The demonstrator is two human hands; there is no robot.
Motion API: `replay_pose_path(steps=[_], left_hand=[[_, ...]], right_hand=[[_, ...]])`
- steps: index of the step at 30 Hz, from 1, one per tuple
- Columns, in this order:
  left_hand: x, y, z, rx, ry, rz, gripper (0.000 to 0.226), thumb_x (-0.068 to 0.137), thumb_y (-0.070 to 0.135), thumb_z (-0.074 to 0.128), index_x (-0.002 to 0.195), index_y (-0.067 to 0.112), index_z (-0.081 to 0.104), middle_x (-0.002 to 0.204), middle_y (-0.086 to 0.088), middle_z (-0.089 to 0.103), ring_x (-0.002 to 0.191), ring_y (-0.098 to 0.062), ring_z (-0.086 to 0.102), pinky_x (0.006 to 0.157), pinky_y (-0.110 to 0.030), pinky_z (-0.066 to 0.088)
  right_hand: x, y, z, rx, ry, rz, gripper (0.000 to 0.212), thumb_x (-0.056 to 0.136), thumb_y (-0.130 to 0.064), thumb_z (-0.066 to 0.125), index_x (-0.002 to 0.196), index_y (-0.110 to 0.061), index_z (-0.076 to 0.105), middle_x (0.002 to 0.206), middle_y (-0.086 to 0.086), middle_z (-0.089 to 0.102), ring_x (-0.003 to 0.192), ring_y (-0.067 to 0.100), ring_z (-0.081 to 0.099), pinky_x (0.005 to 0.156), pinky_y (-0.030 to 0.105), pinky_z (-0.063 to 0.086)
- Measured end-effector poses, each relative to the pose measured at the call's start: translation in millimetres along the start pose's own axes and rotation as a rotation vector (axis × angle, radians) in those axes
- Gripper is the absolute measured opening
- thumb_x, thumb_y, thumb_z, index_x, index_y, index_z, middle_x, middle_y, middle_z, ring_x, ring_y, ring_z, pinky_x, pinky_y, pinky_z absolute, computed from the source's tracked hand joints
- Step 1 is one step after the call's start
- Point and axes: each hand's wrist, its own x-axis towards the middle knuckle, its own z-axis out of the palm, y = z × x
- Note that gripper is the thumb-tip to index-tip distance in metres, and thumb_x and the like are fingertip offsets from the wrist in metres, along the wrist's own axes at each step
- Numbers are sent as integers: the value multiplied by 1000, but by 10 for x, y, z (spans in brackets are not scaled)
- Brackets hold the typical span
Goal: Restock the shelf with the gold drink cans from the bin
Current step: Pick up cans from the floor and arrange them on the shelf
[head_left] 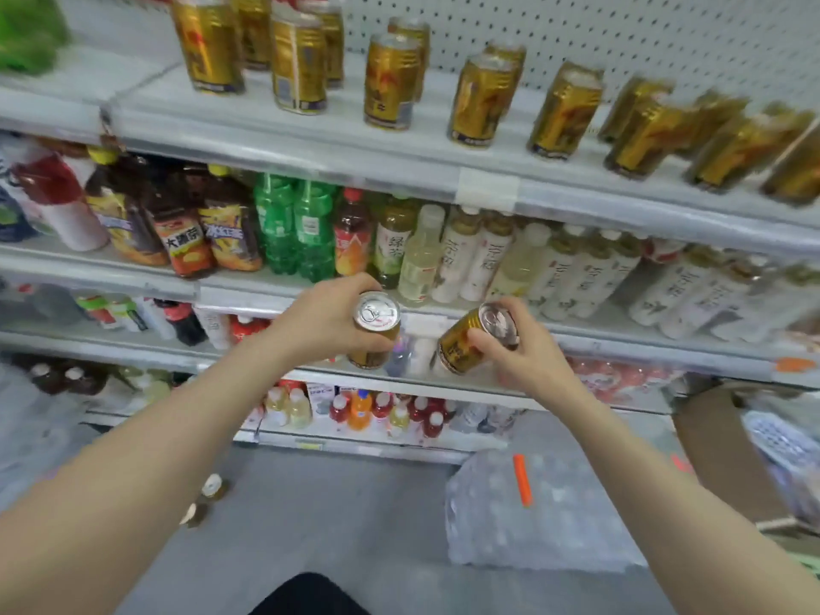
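Cans in gold, one per hand, held up in front of stocked shelving. My left hand (324,321) has its fingers (355,288) curled round an upright gold can (375,337), its silver pull-tab lid facing up. My right hand (523,361) grasps a second gold can (472,344), which is tilted with its lid towards the upper right. The two cans are near each other but apart. Above them, the top shelf (310,139) carries a row of shelved gold cans (390,82), some two deep, standing before a pegboard back panel (621,33). The shelf below holds bottled teas and green soda bottles (295,228). On the floor (333,503) at lower right lies a shrink-wrapped pack of bottles (532,526) with an orange handle, and a cardboard box (719,450) shows near the right edge.
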Motion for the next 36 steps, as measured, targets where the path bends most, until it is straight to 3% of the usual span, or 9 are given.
replay_pose_path(steps=[2,10,14,18,26,30,36], left_hand=[[193,525,63,6,-2,77,69,60,61,78,117,32,52,107,15,61,95,-11,57,75,-30,45],[793,2315,399,-71,14,193,67,59,63,78,113,33,53,105,15,61,98,-11,58,84,-35,50],[1034,2949,421,-105,25,251,69,59,64,77,116,33,53,106,14,63,97,-9,59,83,-34,52],[1316,3433,391,-120,36,332,72,55,69,75,115,35,52,105,14,64,91,-7,61,75,-32,56],[1873,4238,359,-100,98,486,69,59,67,74,115,32,54,103,14,64,92,-6,60,80,-30,54],[2118,4562,427,-88,104,500,71,61,66,74,119,30,53,104,11,63,94,-10,60,81,-34,54],[2497,5047,557,-57,163,479,69,65,64,74,120,29,52,103,11,61,93,-10,59,80,-33,53]], right_hand=[[-155,177,-522,-18,54,11,47,86,-48,64,127,-30,47,115,-8,60,102,9,59,83,23,46],[-656,798,-2358,-169,234,41,52,84,-60,61,126,-33,47,120,-8,59,107,15,56,88,35,48],[-731,920,-3013,-176,324,75,52,83,-57,63,126,-31,49,117,-9,60,100,10,56,68,14,41],[-695,969,-3485,-184,407,92,55,81,-59,64,126,-32,48,115,-7,61,86,1,58,57,16,41],[-530,1080,-4131,-194,575,143,50,80,-55,67,121,-31,52,109,-4,61,91,13,59,65,22,42],[-353,1204,-4469,-214,579,158,50,80,-53,67,121,-29,52,109,-2,61,93,16,58,59,19,41],[213,1483,-5149,-325,542,145,59,84,-50,65,131,-20,47,116,3,56,93,18,48,70,28,36]])
